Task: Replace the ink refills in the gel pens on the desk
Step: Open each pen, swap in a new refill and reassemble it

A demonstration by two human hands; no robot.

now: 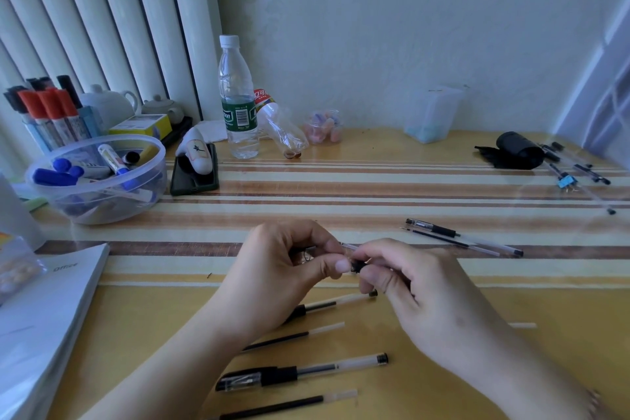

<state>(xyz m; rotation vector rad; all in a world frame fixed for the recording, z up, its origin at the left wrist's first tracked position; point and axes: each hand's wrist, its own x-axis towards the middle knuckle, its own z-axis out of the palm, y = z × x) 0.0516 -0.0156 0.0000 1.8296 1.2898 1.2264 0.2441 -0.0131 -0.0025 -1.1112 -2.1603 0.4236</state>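
Note:
Both hands meet over the middle of the desk around one gel pen [354, 264]. My left hand [286, 266] pinches its front end; my right hand [419, 286] grips the black grip section, and the clear barrel pokes out above the fingers. Most of that pen is hidden. Below the hands lie a capped gel pen [300, 373], two loose refills [293, 337] [289, 406] and another pen [337, 303] partly under my left wrist. To the right lie a further gel pen [463, 237] and a refill [450, 242] beside it.
A clear bowl of markers [99, 177] and a marker holder [47, 112] stand at the left. A water bottle [238, 99], a phone [194, 170] and an empty tipped bottle [283, 129] sit behind. Papers [44, 310] lie at the near left; more pens [579, 174] at the far right.

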